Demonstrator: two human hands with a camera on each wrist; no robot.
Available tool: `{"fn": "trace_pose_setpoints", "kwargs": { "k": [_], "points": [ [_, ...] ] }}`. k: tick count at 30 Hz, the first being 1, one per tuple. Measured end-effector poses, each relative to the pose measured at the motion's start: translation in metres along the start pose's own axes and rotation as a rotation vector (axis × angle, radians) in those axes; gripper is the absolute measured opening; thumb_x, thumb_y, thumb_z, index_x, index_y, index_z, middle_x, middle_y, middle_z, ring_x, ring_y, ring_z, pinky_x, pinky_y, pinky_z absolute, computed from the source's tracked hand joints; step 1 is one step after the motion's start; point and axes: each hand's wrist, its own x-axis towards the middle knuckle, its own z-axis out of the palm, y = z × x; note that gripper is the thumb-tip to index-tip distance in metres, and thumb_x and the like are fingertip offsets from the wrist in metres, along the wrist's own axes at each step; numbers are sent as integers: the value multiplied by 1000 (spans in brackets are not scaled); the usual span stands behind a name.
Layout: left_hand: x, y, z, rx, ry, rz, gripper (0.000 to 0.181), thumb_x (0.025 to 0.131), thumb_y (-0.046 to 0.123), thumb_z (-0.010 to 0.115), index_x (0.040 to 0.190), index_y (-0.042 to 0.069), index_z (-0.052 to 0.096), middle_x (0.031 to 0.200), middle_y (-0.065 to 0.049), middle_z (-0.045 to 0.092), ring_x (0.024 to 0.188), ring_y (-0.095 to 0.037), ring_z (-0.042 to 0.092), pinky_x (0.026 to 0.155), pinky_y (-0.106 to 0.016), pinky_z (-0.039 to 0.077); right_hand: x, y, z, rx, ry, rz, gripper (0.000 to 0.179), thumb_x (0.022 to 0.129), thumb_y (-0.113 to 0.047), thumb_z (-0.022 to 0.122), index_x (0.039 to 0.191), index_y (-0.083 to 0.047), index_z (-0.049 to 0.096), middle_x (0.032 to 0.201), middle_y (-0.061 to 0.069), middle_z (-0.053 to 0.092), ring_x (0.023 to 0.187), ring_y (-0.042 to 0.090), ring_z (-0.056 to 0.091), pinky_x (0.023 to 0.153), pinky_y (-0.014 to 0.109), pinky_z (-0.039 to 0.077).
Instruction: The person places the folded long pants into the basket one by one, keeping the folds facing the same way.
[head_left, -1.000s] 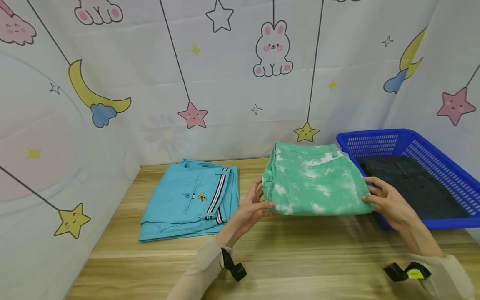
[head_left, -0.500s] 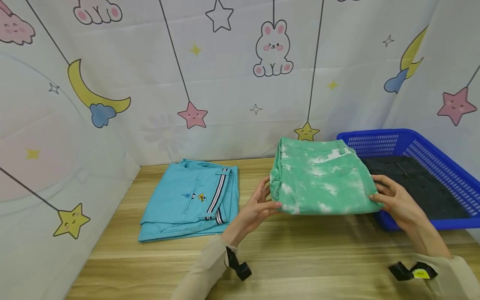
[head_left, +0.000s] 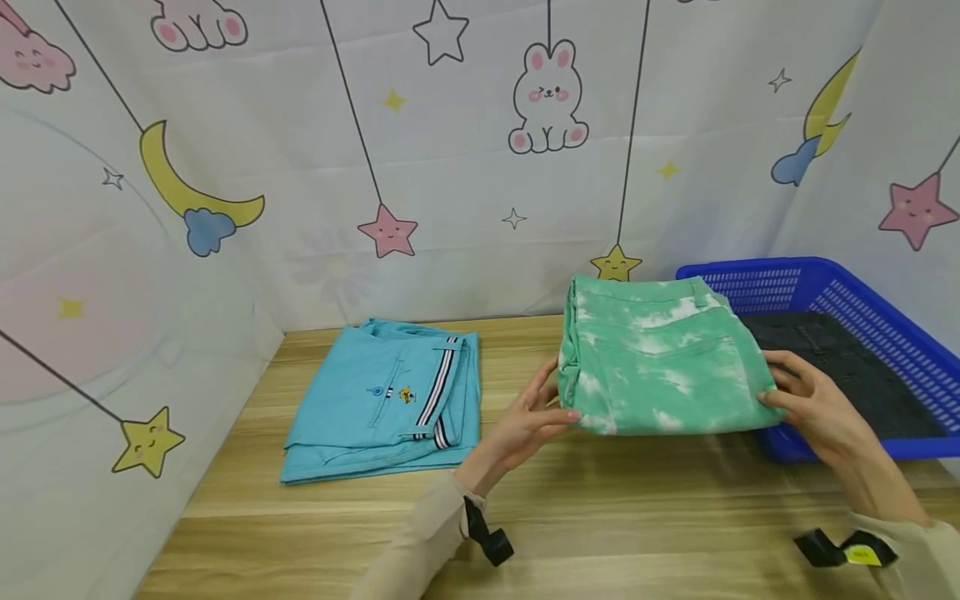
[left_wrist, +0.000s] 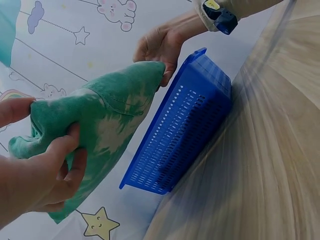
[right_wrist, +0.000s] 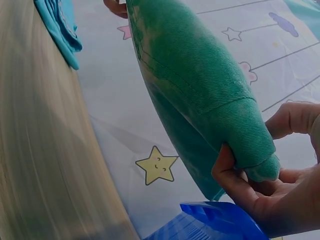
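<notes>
Folded green-and-white tie-dye pants (head_left: 667, 358) are held up off the table between both hands, their right edge overlapping the basket's left side in the head view. My left hand (head_left: 528, 425) pinches the near left corner, thumb on top and fingers underneath. At the right end, my right hand (head_left: 813, 404) grips the edge the same way; the right wrist view shows its fingers (right_wrist: 235, 175) curled around the folded end. A blue plastic basket (head_left: 892, 325) stands at the right, with folded black denim (head_left: 840, 367) lying in it.
Folded light-blue pants (head_left: 382, 400) with a striped waistband lie on the left of the wooden table (head_left: 315, 533). Behind and at the sides hangs a white curtain (head_left: 465, 275) printed with stars, moons and rabbits.
Both hands have carried the green tie-dye pants a little to the right, toward the blue basket. The hold has stayed the same, and the light-blue pants and basket have not moved.
</notes>
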Motion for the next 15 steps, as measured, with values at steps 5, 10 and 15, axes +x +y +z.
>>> {"fn": "trace_pose_setpoints", "kwargs": {
  "k": [5,10,15],
  "points": [
    [2,0,5,7,13,1,73,86,-9,45,142,29,18,145,-12,20,119,-19,40,92,-30,43,-4,0,-4,23,-4,-20,45,87,10,44,121,-19,41,100,-10,62,74,7,62,56,23,50],
    [6,-1,10,10,38,8,73,85,-9,47,142,28,20,145,-11,21,119,-21,40,92,-30,43,-8,0,-9,48,-16,-51,46,87,12,41,122,-18,42,103,-10,62,77,7,62,57,22,50],
    [10,-5,12,7,43,20,72,85,-9,47,141,29,21,143,-11,24,113,-17,44,89,-29,44,-11,0,-13,54,-7,-66,48,86,14,39,122,-18,43,103,-10,63,77,6,62,56,22,50]
  ]
}}
